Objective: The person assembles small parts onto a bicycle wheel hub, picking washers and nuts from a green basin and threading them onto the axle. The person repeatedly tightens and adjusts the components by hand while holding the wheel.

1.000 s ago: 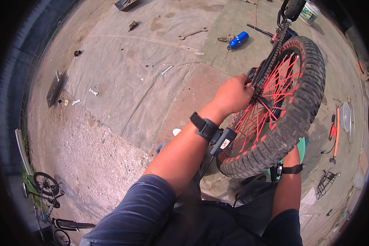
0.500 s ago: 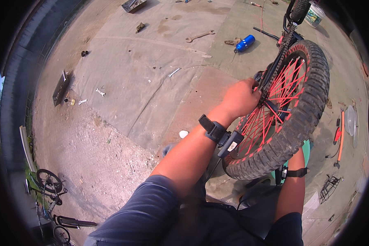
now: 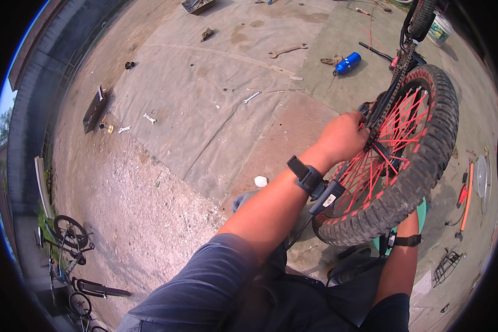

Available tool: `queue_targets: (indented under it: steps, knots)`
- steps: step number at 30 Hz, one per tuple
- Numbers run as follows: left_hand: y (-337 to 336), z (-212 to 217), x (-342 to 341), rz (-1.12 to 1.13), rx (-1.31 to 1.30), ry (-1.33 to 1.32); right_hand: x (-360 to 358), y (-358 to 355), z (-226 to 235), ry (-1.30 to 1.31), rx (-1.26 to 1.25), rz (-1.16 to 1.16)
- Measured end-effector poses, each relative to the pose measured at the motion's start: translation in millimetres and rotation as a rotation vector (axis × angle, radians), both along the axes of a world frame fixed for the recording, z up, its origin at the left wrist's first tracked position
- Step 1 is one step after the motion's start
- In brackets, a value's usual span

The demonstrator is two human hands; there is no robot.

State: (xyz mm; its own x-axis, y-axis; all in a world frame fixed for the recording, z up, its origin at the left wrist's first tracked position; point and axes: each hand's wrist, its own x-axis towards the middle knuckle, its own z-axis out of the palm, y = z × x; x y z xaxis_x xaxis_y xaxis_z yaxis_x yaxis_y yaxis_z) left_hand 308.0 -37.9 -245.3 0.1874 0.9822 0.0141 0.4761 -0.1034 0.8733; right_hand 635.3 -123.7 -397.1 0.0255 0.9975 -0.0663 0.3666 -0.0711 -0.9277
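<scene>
Near the right edge of the concrete ground, the left hand, having shifted slightly up the wheel, grips the chain beside red spokes; the right hand is hidden below the tyre.

The wheel stands upright at right — the left hand on its chain side, a canister and spanner beyond, bicycles lying far left.
</scene>
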Motion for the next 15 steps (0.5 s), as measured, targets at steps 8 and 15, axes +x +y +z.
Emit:
queue_targets:
  steps: [8, 15]
  knots:
    - [-0.1, -0.6, 1.3, 0.008, -0.016, -0.012, -2.4, -2.6, 7.4, -0.034, 0.031, -0.028]
    - [-1.7, 1.2, -0.7, -0.001, -0.015, -0.018, -3.7, -5.7, 6.4, -0.072, 0.065, -0.029]
